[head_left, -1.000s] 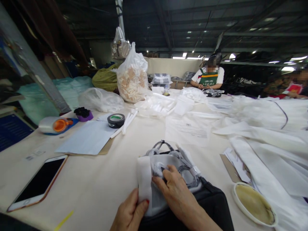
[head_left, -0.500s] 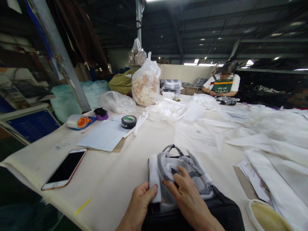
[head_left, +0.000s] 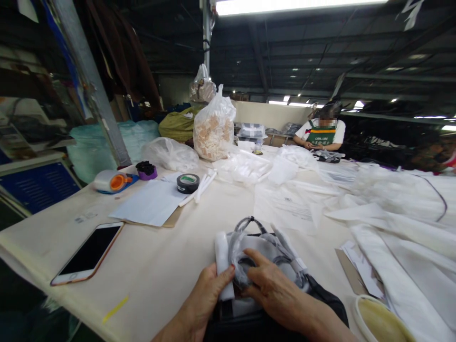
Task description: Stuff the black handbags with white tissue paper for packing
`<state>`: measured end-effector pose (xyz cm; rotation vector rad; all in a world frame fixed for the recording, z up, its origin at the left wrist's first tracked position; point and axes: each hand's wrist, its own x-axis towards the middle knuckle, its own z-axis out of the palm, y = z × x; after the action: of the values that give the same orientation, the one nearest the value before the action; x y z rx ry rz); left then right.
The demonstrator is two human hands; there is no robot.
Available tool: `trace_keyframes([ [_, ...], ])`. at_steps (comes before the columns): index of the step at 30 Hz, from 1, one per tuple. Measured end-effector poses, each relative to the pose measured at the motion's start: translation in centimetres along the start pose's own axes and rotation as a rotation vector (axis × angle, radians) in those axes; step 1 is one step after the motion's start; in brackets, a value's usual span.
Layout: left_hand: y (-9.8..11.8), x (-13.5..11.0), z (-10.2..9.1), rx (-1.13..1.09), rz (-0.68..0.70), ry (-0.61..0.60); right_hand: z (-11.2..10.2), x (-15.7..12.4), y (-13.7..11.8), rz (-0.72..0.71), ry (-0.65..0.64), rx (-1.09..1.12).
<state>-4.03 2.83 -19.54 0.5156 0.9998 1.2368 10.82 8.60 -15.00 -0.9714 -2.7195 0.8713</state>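
Note:
A grey wrapped bundle [head_left: 265, 251] with straps lies on a black bag [head_left: 320, 308] at the table's near edge. My left hand [head_left: 206, 297] grips the white foam strip [head_left: 223, 266] on the bundle's left side, thumb on top. My right hand [head_left: 276, 289] rests on the bundle with its fingers curled into the grey wrapping. Both hands touch at the bundle's front.
A phone [head_left: 87, 254] lies near left. A clipboard with paper [head_left: 149, 206], black tape roll [head_left: 187, 183], tape dispenser [head_left: 112, 182] and plastic bags [head_left: 213, 126] sit further back. White fabric [head_left: 402, 223] is piled at right, a round dish [head_left: 383, 320] near right. A person [head_left: 322, 133] sits at the far end.
My right hand's fingers have slid down and curled deeper into the grey wrapping. My left thumb stays on the foam strip. The view has shifted a little.

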Motion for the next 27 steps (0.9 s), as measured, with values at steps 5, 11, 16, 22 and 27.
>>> trace_keyframes([
  [5, 0.3, 0.6, 0.6, 0.012, -0.016, 0.051, -1.0, -0.3, 0.2, -0.114, -0.04, -0.024],
  [11, 0.6, 1.9, 1.1, -0.053, -0.151, 0.273, -0.7, -0.1, 0.9, -0.178, -0.01, -0.095],
  [16, 0.6, 1.8, 1.6, -0.062, -0.105, 0.346, -0.3, 0.1, 0.4, -0.05, 0.068, -0.202],
  [22, 0.8, 1.4, 2.0, -0.087, -0.084, 0.261, 1.1, 0.1, -3.0, 0.307, 0.128, -0.137],
  [27, 0.9, 1.4, 2.0, -0.074, -0.073, 0.238, 1.4, 0.5, -3.4, 0.324, 0.163, -0.283],
])
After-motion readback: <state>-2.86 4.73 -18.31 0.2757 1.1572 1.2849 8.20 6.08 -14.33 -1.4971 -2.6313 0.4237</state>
